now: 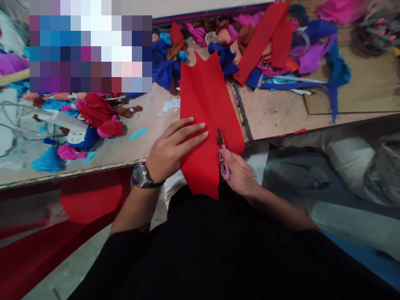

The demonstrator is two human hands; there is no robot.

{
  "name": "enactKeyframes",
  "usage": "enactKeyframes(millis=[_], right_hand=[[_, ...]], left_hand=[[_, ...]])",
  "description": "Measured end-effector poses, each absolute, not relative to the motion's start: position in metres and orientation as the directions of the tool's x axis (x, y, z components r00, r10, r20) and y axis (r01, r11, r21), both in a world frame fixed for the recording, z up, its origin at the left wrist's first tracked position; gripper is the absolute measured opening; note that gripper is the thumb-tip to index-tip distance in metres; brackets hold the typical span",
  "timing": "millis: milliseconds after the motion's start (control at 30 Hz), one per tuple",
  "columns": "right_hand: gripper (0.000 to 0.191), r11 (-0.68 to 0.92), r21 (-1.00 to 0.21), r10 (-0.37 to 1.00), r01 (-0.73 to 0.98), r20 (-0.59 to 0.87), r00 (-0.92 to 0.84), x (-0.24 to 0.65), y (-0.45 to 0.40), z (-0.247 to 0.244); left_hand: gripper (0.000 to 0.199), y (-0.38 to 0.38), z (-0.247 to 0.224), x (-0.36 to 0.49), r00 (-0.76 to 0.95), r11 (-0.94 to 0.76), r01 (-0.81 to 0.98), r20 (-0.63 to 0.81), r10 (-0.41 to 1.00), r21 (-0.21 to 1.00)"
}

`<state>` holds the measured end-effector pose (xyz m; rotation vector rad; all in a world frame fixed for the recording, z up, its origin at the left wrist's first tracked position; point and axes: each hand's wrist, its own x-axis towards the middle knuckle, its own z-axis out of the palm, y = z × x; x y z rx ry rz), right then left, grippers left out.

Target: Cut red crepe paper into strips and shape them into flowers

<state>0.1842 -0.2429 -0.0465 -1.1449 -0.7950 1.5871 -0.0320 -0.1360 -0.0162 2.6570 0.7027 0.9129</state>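
Observation:
A large red sheet (203, 96) lies over the table edge and hangs down toward my lap, with a slit running up from its lower edge. My left hand (175, 146), wearing a wristwatch (139, 175), rests on the sheet's left part with fingers spread. In my right hand (239, 171) are scissors with pink handles (225, 170); my fingers are wrapped round them. The scissor blades are parted slightly at the top of the slit and point away from me.
Crumpled coloured scraps (165, 62) line the table (271, 118). Red strips (262, 41) lie at the back right. A white power strip (67, 125) with cables sits at the left. A red stool (93, 196) stands below the table.

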Motion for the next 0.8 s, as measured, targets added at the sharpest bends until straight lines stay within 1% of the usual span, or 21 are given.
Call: enactKeyframes(millis=[133,367,567,667,800], right_hand=[[0.055,-0.334,-0.884,0.942,-0.327,-0.323,-0.089,0.1865,-0.2438,-0.0476],[0.054,-0.302,-0.908,0.953,-0.290,-0.289,-0.090,0.1860,-0.2418,-0.0484],[0.055,-0.258,-0.934,0.966,-0.248,-0.244,-0.085,0.1853,-0.2403,-0.0433],[0.053,-0.276,-0.924,0.961,-0.265,-0.262,-0.090,0.1850,-0.2403,-0.0427],[0.052,-0.312,-0.890,0.950,-0.332,-0.300,-0.088,0.1849,-0.2424,-0.0447]], left_hand=[[0.049,-0.1381,-0.0161,-0.0328,0.689,-0.857,0.369,0.513,0.512,0.361],[0.053,-0.1388,-0.0173,-0.0341,0.688,-0.848,0.362,0.503,0.524,0.387],[0.049,-0.1392,-0.0187,-0.0338,0.681,-0.847,0.362,0.511,0.525,0.389],[0.050,-0.1391,-0.0188,-0.0337,0.683,-0.853,0.360,0.515,0.517,0.378],[0.049,-0.1390,-0.0177,-0.0342,0.680,-0.850,0.364,0.515,0.522,0.381]])
